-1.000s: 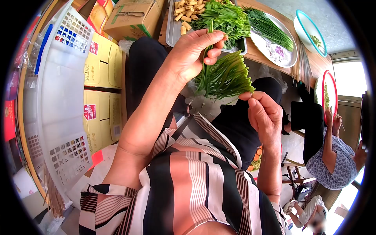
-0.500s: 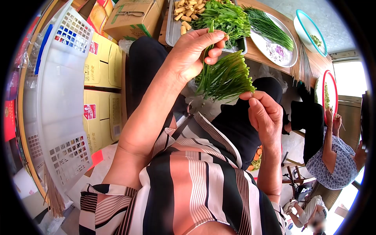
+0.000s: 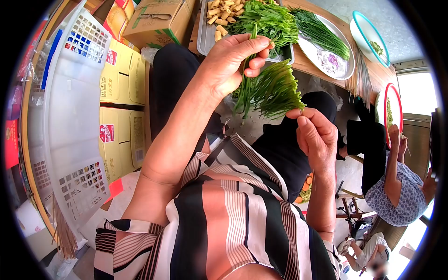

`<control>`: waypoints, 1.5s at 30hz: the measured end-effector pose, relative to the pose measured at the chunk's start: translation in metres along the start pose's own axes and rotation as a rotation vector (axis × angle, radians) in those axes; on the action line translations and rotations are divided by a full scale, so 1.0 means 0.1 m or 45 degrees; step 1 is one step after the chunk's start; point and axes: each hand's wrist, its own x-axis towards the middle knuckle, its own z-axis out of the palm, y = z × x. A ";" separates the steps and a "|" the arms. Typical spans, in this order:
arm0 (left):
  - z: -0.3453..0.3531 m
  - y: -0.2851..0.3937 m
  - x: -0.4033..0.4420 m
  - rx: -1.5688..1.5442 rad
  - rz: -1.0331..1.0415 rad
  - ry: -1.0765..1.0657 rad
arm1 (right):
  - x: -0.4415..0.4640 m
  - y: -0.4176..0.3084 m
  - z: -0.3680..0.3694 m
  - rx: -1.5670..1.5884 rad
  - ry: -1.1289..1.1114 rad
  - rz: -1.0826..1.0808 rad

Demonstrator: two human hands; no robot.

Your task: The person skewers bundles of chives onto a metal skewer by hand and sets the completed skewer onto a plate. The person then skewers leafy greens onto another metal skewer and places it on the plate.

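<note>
A fan of green chives [image 3: 275, 91] hangs between my two hands, their cut ends lined up along a thin skewer that is mostly hidden. My left hand [image 3: 235, 65] is closed with thumb and forefinger pinched, and a few green stalks pass through it. Low on the right, my right hand [image 3: 317, 135] pinches the skewer [image 3: 302, 112] just beyond the chives' cut ends. Behind my left hand, a metal tray [image 3: 203, 35] on the wooden table holds leafy greens [image 3: 270, 23] and light-brown short pieces [image 3: 226, 11].
Long chives lie on a white flowered plate [image 3: 333, 70], with loose skewers [image 3: 361, 77] beside it. A teal-rimmed bowl [image 3: 357, 28] stands farther right. A co-worker [image 3: 396, 191] sits near a red-rimmed bowl [image 3: 396, 100]. Boxes [image 3: 121, 135] and a white basket [image 3: 70, 135] stand left.
My hands barely move; the chives between them shift very slightly. The co-worker's hands move a little at the red-rimmed bowl.
</note>
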 end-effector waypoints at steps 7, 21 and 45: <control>0.01 0.00 -0.01 0.055 -0.035 -0.027 | 0.02 -0.01 0.01 0.028 -0.011 -0.007; -0.09 -0.08 -0.01 0.529 0.504 0.196 | 0.09 0.06 -0.01 0.168 0.073 -0.034; -0.18 0.00 -0.04 0.094 0.191 0.055 | 0.07 -0.02 0.10 0.091 0.061 0.005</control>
